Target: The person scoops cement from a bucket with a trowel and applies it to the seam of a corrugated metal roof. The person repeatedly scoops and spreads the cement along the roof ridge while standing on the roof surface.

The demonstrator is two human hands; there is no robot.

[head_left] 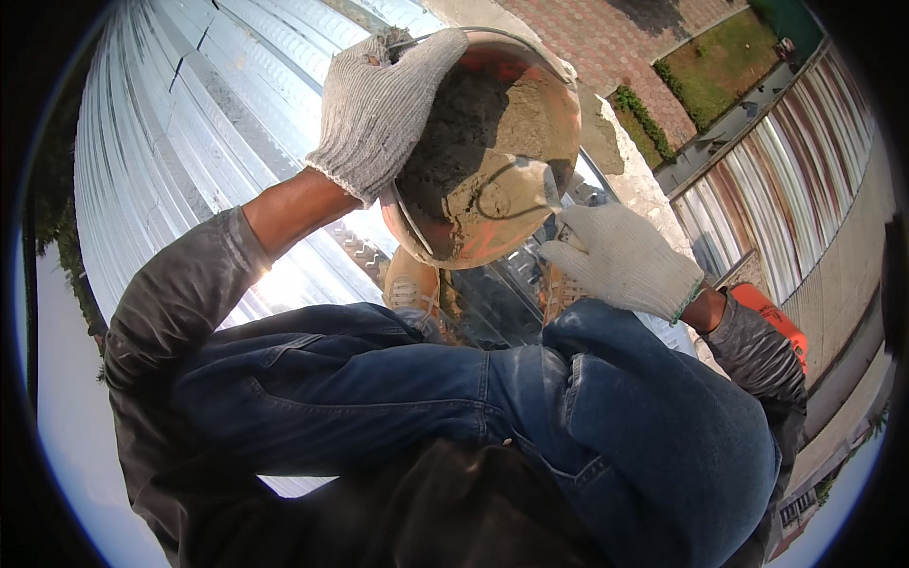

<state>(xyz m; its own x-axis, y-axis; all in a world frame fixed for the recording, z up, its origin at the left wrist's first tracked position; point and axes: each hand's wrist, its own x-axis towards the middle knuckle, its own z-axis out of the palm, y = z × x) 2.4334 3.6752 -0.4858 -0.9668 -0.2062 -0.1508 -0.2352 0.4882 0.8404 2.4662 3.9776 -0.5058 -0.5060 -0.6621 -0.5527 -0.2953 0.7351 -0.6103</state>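
Note:
A round bucket [488, 252] with reddish smears on its inner wall is tilted in front of me. Wet grey mortar [464, 109] lies inside it. My left hand [383, 118], in a grey knit glove, is closed over the bucket's far left rim, by the wire handle; its fingertips are hidden. Over the near right rim reaches my right hand [620, 260], in a whitish knit glove, fingers wrapped round a trowel's grip, most of which the glove covers. The mortar-coated trowel blade [521, 192] rests in the mortar.
Ribbed metal sheeting [218, 142] spreads to the left and under the bucket. My shoes [413, 289] stand just below it. A mortar-stained wall edge [630, 180] runs along the right. Beyond lie brick paving [606, 43], lower down, and a rusty corrugated roof [795, 161]. An orange-red object [775, 322] sits behind my right forearm.

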